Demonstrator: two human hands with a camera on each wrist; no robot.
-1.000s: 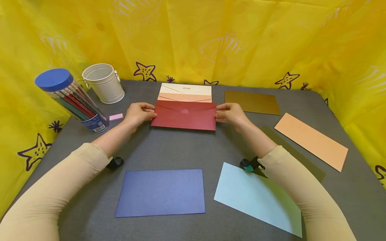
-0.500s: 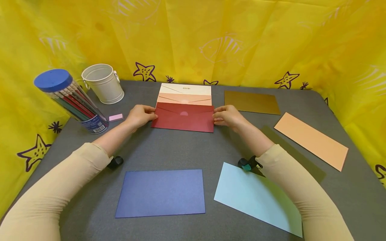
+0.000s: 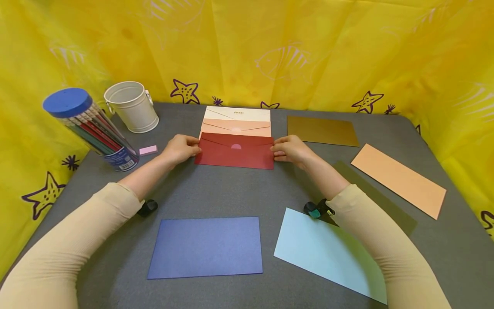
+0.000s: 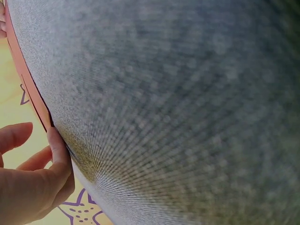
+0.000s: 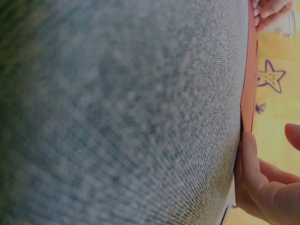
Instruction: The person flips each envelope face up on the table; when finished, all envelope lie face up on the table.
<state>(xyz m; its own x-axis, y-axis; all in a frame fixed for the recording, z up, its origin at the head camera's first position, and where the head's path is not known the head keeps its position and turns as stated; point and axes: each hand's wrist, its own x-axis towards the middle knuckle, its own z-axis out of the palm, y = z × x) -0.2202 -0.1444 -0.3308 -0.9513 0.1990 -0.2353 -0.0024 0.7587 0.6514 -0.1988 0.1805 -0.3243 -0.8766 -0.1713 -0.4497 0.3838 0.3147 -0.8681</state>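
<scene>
Red envelope (image 3: pixel 234 151) lies flat on the grey table (image 3: pixel 216 193), far-centre, its top edge overlapping a pink envelope (image 3: pixel 236 126); a cream envelope (image 3: pixel 237 113) sits behind that. Left hand (image 3: pixel 179 148) pinches the red envelope's left short edge, fingers curled onto it; right hand (image 3: pixel 291 149) pinches the right short edge likewise. Wrist views show a thumb against each edge, but are blurred close to the cloth, so how far the envelope lifts off the table I cannot tell.

Open room: bare grey cloth runs directly in front of the envelope, between both forearms. Nearer the person lie a dark blue sheet (image 3: pixel 206 247) and a pale blue sheet (image 3: pixel 328 253), apart from each other. To the right, a brown sheet (image 3: pixel 322 131) just beside the right hand, an orange sheet (image 3: pixel 399 180) further out. To the left: pencil tub (image 3: pixel 90 128) tilted, white bucket (image 3: pixel 131 106), pink eraser (image 3: pixel 148 150) near the left hand.

Yellow curtain (image 3: pixel 270 47) with starfish prints encloses the table on three sides.
</scene>
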